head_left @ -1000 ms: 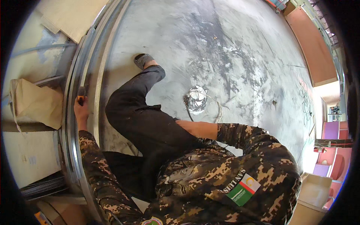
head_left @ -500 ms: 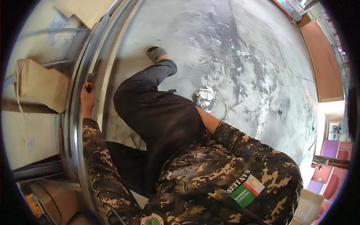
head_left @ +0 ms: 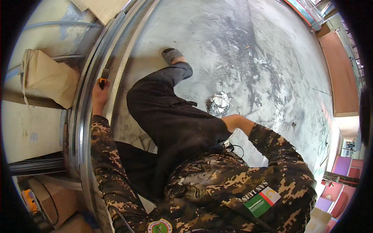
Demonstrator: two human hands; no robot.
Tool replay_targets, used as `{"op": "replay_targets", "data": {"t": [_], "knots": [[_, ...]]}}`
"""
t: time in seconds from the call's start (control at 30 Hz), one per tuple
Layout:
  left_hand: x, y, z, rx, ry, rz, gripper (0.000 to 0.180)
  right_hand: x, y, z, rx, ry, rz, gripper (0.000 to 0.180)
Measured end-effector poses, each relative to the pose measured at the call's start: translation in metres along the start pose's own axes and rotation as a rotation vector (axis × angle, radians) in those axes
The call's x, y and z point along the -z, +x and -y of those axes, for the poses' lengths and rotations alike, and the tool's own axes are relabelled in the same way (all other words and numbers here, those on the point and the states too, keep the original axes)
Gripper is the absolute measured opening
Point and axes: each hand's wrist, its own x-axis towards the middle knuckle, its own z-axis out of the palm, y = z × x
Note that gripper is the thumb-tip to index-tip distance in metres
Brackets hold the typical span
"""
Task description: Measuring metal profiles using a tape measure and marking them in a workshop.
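1. Head view: left hand (head_left: pixel 100 95), fingers wrapped about an orange-and-black tool (head_left: pixel 103 80) with a greyish upper end.
2. Tool's place: over long metal rails (head_left: pixel 81 132) (contact cannot be told), near a pale strip (head_left: pixel 122 65).
3. Right hand (head_left: pixel 230 121): mostly hidden behind the dark trousers (head_left: pixel 171 120); finger state cannot be told.
4. Tan bag (head_left: pixel 50 77), left of the rails.
5. Shiny, silvery item (head_left: pixel 220 101), on the stained grey floor (head_left: pixel 198 31).

The left hand (head_left: pixel 100 94) grips an orange-and-black tool (head_left: pixel 103 79) near long metal rails (head_left: pixel 81 134).
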Motion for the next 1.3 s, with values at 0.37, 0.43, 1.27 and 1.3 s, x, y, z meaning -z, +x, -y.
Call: {"op": "replay_targets", "data": {"t": [0.37, 0.43, 1.27, 1.3], "knots": [[-0.002, -0.004, -0.005, 0.043, 0.068, -0.01, 0.044, 0.07, -0.034, 0.135, -0.024, 0.195, -0.548, 0.03], [-0.001, -0.006, -0.011, 0.02, 0.086, -0.018, 0.044, 0.059, 0.021, 0.136, 0.175, -0.229, -0.729, 0.035], [0.003, -0.007, -0.017, 0.032, 0.02, 0.012, 0.042, 0.114, 0.17, 0.115, -0.076, -0.578, -1.196, 0.012], [0.004, -0.008, -0.019, 0.002, 0.022, -0.007, 0.042, 0.116, 0.173, 0.113, -0.151, -0.635, -1.295, 0.011]]}}
